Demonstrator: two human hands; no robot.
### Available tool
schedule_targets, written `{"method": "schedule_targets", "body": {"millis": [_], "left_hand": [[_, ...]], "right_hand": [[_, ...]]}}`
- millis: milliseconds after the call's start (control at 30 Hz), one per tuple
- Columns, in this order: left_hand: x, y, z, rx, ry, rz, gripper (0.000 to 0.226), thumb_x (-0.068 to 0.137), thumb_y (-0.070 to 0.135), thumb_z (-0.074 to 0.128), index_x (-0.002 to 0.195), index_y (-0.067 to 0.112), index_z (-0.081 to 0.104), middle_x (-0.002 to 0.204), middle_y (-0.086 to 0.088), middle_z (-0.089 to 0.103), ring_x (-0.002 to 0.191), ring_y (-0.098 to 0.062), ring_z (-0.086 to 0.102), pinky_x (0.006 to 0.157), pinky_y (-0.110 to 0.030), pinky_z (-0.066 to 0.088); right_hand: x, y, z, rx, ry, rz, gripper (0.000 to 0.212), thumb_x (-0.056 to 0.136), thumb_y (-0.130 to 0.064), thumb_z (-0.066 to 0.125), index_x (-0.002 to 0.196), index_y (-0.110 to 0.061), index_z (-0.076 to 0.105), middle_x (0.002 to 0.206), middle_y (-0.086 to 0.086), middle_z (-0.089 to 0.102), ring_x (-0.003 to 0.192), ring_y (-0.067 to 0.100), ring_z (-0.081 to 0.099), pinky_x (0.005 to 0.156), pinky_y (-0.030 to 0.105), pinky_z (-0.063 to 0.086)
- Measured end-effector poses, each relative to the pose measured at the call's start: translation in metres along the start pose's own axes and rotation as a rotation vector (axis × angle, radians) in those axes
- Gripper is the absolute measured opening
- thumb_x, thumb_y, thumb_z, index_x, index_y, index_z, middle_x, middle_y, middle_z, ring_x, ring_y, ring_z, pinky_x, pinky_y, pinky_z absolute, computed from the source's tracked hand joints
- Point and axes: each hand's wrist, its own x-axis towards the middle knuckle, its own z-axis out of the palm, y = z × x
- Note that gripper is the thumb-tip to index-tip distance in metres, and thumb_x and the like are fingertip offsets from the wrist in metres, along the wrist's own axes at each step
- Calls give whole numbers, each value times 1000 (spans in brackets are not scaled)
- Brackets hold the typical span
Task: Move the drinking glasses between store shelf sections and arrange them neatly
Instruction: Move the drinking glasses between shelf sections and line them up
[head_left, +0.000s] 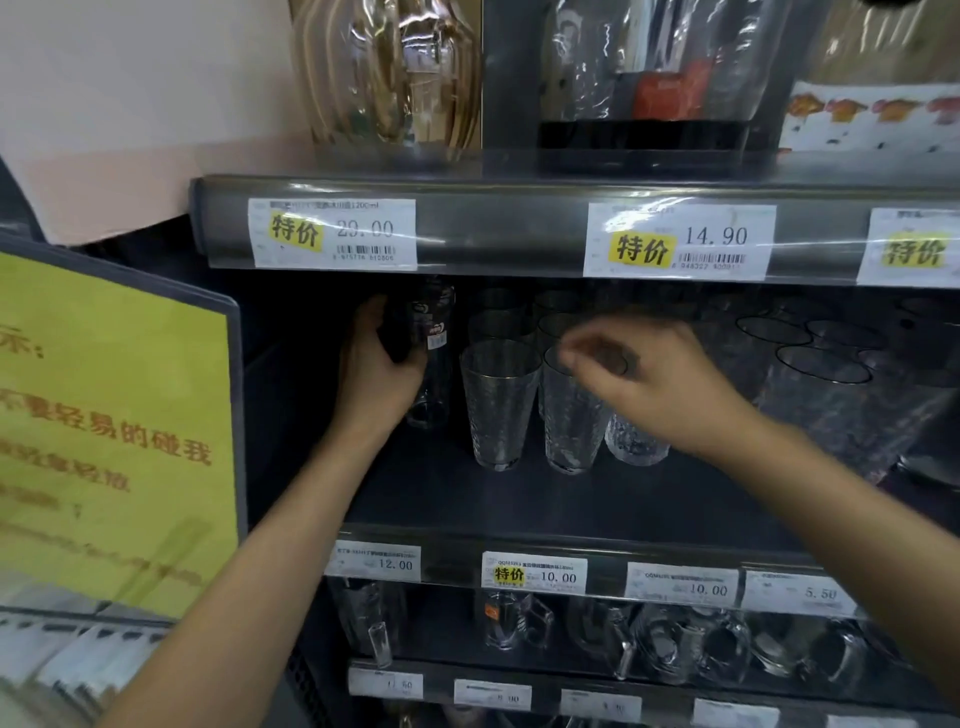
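Nearest, at the left, a yellow notice (104, 415) in a dark frame stands out from the shelving. Below hand level, handled glass mugs (717, 649) sit on the lower shelf behind a row of price tags (535, 571).

On the middle shelf (519, 499), two gold-rimmed tumblers stand upright at the front, side by side: the left tumbler (498, 405) and the right tumbler (569, 421). A short textured glass (634, 441) stands just beside the right tumbler.

The left hand (374, 369) reaches into the left end of this shelf, fingers wrapped round a tall labelled glass (434, 364), which stands upright beside the left tumbler.

The right hand (660, 384) hangs over the right tumbler's rim, fingers bunched. It is blurred, so contact cannot be determined.

More tumblers stand in rows behind, with wide-mouthed glasses (821, 364) to the right. On the top shelf stands an amber ribbed jug (384, 67).
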Motion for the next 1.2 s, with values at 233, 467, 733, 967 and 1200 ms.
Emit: {"method": "schedule_targets", "body": {"millis": [233, 467, 733, 967, 1200], "left_hand": [[-20, -26, 23, -119, -78, -140, 88, 81, 2, 77, 151, 4, 24, 127, 3, 44, 114, -5, 45, 80, 4, 33], [-16, -46, 33, -84, -109, -156, 75, 73, 10, 87, 132, 1, 43, 117, -1, 57, 102, -13, 58, 77, -12, 44], [-11, -63, 33, -109, -140, -213, 63, 80, 15, 81, 134, 6, 50, 113, -4, 58, 104, -20, 58, 87, -31, 48], [-14, -64, 34, -174, -209, -239, 59, 88, 12, 73, 141, 11, 47, 116, -3, 59, 109, -17, 57, 92, -29, 45], [-16, -62, 37, -178, -175, -258, 65, 79, 14, 82, 132, 7, 46, 112, -2, 58, 103, -17, 59, 87, -29, 47]], "right_hand": [[-77, 8, 58, -166, -420, 32, 60, 92, -68, 44, 119, -19, 68, 111, -6, 69, 106, 8, 58, 95, 30, 49], [-88, 22, 80, -330, -561, 21, 75, 91, -73, 32, 141, -21, 52, 143, -2, 53, 136, 17, 42, 115, 34, 33], [-93, 20, 83, -376, -541, 33, 73, 92, -72, 29, 142, -23, 50, 146, -4, 50, 137, 15, 39, 113, 33, 31], [-96, 16, 83, -396, -540, 50, 72, 93, -72, 29, 144, -24, 48, 149, -5, 47, 138, 15, 39, 113, 32, 28], [-96, 14, 84, -397, -530, 59, 74, 92, -73, 25, 143, -25, 49, 148, -5, 48, 137, 14, 41, 113, 32, 28]]}}
